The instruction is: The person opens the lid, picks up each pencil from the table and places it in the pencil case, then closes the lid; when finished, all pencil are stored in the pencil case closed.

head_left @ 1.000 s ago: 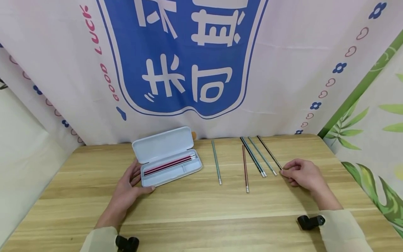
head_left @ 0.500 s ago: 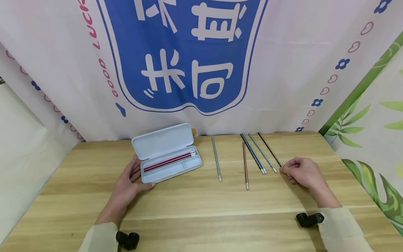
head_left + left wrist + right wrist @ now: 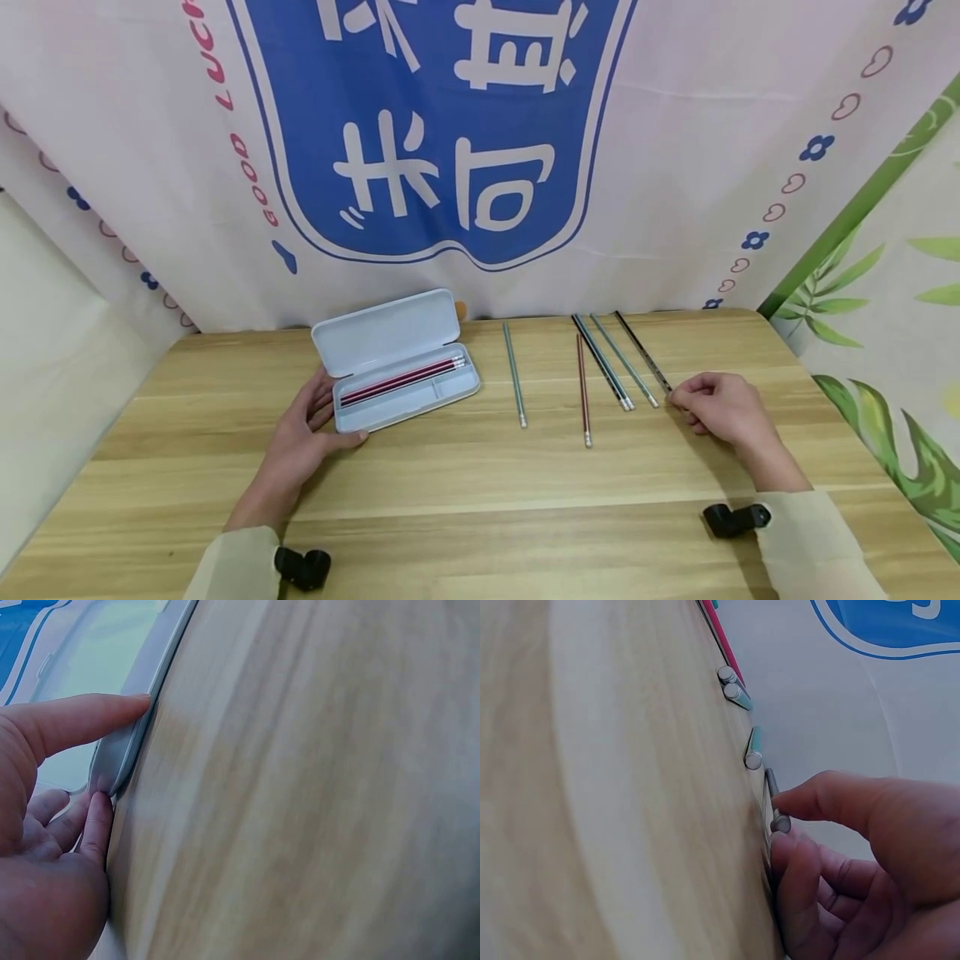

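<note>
My left hand point(image 3: 303, 446) holds the left end of an open light-blue pencil case point(image 3: 457, 392). Its thumb lies along the front wall and the fingers bend round the end, as the left wrist view shows. Inside the case lie red-and-black striped pencils point(image 3: 401, 382) with white erasers. At the right, my right hand point(image 3: 723, 412) pinches the near end of a black pencil point(image 3: 639, 346) between thumb and fingers. In the right wrist view, this pencil point(image 3: 781, 823) has its end between the fingertips, close over the table.
To the left of the black pencil lie a teal pencil point(image 3: 626, 362), a dark-and-teal pair point(image 3: 603, 364), a red pencil point(image 3: 583, 387) and another teal pencil point(image 3: 514, 375). A printed cloth point(image 3: 675, 208) hangs behind the wooden table point(image 3: 480, 500). The case's lid point(image 3: 386, 333) stands raised near it.
The head view has shifted slightly, so the scene sits a little higher in frame. Both hands keep their places at the case and the black pencil.
</note>
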Available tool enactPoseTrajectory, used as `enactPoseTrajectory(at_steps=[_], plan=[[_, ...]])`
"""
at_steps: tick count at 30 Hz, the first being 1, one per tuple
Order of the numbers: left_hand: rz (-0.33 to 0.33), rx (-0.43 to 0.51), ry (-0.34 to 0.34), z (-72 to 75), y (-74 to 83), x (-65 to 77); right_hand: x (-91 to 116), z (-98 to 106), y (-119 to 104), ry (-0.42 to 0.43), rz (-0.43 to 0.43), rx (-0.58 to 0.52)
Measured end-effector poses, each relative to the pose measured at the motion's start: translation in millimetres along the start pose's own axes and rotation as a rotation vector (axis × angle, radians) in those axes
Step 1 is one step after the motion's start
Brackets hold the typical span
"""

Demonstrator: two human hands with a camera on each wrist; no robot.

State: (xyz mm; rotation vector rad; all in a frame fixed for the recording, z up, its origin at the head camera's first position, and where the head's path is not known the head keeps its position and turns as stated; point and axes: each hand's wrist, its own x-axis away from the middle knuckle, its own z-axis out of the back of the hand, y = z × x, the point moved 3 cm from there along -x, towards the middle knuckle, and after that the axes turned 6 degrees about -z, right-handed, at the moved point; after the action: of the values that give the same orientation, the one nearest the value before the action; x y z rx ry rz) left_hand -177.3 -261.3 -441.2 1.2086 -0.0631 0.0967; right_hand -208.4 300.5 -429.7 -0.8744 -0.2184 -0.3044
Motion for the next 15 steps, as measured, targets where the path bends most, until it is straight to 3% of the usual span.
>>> enactPoseTrajectory(at_steps=[8,15], plan=[[0.009,0.002,-0.003,-0.4,0.1,2.2,0,3,-2,-0.065,0.036,-0.139],[0.005,-0.001,-0.006,-0.4,-0.6,1.1,9,13,-13,-0.044,0.08,-0.17]])
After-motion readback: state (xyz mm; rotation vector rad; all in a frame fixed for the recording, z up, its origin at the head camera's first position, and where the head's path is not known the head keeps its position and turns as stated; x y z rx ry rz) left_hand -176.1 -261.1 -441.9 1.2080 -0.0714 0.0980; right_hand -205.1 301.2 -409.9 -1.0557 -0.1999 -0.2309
